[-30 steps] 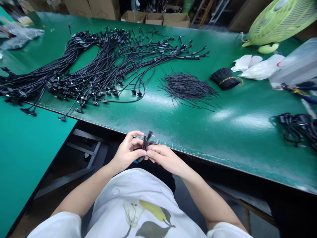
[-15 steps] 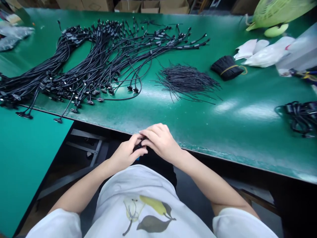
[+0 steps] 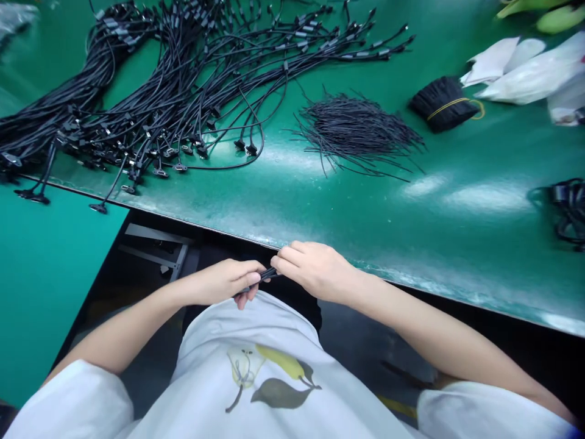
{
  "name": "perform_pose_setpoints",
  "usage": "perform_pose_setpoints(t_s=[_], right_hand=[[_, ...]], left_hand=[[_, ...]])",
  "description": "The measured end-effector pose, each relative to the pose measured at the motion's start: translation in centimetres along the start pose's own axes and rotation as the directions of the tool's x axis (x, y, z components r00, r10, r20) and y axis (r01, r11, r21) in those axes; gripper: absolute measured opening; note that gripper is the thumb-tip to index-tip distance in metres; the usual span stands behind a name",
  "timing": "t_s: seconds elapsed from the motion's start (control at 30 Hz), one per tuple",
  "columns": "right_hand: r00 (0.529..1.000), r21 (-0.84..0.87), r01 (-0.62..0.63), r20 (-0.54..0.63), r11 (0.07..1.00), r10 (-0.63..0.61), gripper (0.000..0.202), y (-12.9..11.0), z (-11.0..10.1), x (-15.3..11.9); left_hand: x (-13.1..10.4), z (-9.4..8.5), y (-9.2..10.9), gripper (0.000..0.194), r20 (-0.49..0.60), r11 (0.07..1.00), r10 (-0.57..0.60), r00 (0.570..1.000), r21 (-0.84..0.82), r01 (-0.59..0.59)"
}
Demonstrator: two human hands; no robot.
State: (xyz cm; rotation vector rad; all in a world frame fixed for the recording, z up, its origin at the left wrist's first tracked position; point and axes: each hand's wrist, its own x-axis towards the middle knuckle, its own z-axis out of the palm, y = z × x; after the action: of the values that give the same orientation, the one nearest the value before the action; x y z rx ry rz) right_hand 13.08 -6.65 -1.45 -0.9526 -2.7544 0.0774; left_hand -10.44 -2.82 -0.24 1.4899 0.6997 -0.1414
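A black cable point(image 3: 269, 274) runs between my two hands at the table's front edge, in what looks like a folded bundle of strands. My left hand point(image 3: 235, 279) pinches one end of it between thumb and fingers. Closed over the other end is my right hand point(image 3: 313, 268), knuckles up, hiding that part. Beyond the hands, a loose heap of short black ties point(image 3: 361, 133) lies on the green table point(image 3: 292, 207). To the left spreads a big pile of black cables point(image 3: 183, 103) with connectors at their ends.
A black bundle point(image 3: 443, 105) with a yellow band lies right of the ties. White plastic bags point(image 3: 534, 73) are behind it, and coiled black cables point(image 3: 569, 210) sit at the far right. A lower green surface point(image 3: 46, 274) adjoins at left.
My hands have moved apart a little, the right one to the right, and a stretch of the black cable now shows between them. The camera view has tilted downward.
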Motion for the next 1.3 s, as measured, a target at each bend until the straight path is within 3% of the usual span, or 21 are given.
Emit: perform_pose_setpoints(t_s=[0.1,0.23,0.3,0.33,0.37,0.43,0.5,0.57,0.63,0.7,0.73,0.8,0.9,0.93,1.03,1.07,1.2,1.3], right_hand=[[0.997,-0.118,0.056,-0.051,0.991,-0.063,0.027,0.4,-0.5,0.0],[0.985,-0.181,0.114,-0.104,0.977,-0.135,0.026,0.8,-0.4,-0.3],[0.984,-0.184,0.108,-0.122,0.977,-0.131,0.026,1.0,-0.3,-0.8],[0.983,-0.191,0.083,-0.145,0.978,-0.112,0.025,1.1,-0.4,-1.2],[0.978,-0.209,0.037,-0.191,0.977,-0.079,0.023,1.1,-0.4,-1.5],[0.937,-0.275,-0.112,-0.349,0.955,0.01,0.014,0.8,-0.5,-1.9],[0.863,-0.32,-0.24,-0.502,0.917,0.051,0.019,0.0,0.0,-1.6],[0.845,-0.302,-0.216,-0.535,0.928,0.023,0.025,-1.2,1.0,-0.5],[0.878,-0.182,-0.108,-0.478,0.977,0.008,0.026,-2.6,2.2,0.9],[0.911,0.063,-0.031,-0.409,0.998,0.054,0.03,-3.7,2.8,2.0],[0.915,0.206,-0.035,-0.386,0.978,0.114,0.032,-4.0,2.7,2.3],[0.872,0.443,-0.112,-0.385,0.89,0.301,0.027,-4.1,2.0,2.4],[0.699,0.646,-0.261,-0.385,0.717,0.602,0.025,-3.2,0.7,2.8],[0.68,0.684,-0.264,-0.368,0.68,0.634,0.031,-2.8,0.4,3.1],[0.754,0.7,-0.187,-0.348,0.689,0.558,0.039,-2.1,0.6,4.4],[0.761,0.679,-0.174,-0.367,0.713,0.536,0.035,-2.0,0.8,4.8],[0.715,0.595,-0.208,-0.449,0.776,0.536,0.027,-2.2,1.7,5.4],[0.776,0.543,-0.201,-0.42,0.815,0.471,0.027,-2.0,1.8,4.9]], left_hand=[[0.1,0.0,-0.3,0.034,0.067,0.964,-0.001,0.998,-0.266,0.019],[0.0,0.0,-1.1,0.037,0.065,0.931,0.075,0.995,-0.361,-0.047],[-0.1,-0.1,-1.8,0.035,-0.002,0.936,0.084,0.996,-0.343,-0.079],[-0.1,-0.2,-2.2,0.034,-0.101,0.936,0.083,0.991,-0.333,-0.112],[-0.1,-0.1,-2.5,0.035,-0.236,0.929,0.077,0.969,-0.336,-0.156],[0.1,0.5,-3.1,0.039,-0.475,0.876,0.037,0.879,-0.407,-0.257],[0.7,1.6,-3.1,0.045,-0.541,0.767,-0.002,0.841,-0.541,-0.346],[1.5,3.0,-2.3,0.049,-0.548,0.634,0.014,0.836,-0.642,-0.432],[2.2,3.8,-1.1,0.042,-0.645,0.522,0.026,0.763,-0.642,-0.561],[2.6,3.8,-0.1,0.031,-0.723,0.425,0.007,0.691,-0.623,-0.657],[2.6,3.5,0.2,0.028,-0.725,0.381,0.005,0.688,-0.635,-0.672],[2.4,3.0,0.2,0.028,-0.671,0.329,0.032,0.741,-0.693,-0.642],[2.1,2.9,-0.6,0.03,-0.524,0.364,0.116,0.844,-0.768,-0.527],[2.1,3.1,-0.9,0.03,-0.484,0.391,0.142,0.863,-0.774,-0.498],[2.3,3.9,-1.3,0.028,-0.423,0.465,0.208,0.882,-0.751,-0.47],[2.5,4.1,-1.3,0.027,-0.429,0.482,0.214,0.877,-0.735,-0.477],[2.7,4.0,-1.3,0.027,-0.467,0.531,0.201,0.861,-0.687,-0.496],[2.5,3.7,-1.5,0.033,-0.431,0.556,0.212,0.877,-0.685,-0.471]])
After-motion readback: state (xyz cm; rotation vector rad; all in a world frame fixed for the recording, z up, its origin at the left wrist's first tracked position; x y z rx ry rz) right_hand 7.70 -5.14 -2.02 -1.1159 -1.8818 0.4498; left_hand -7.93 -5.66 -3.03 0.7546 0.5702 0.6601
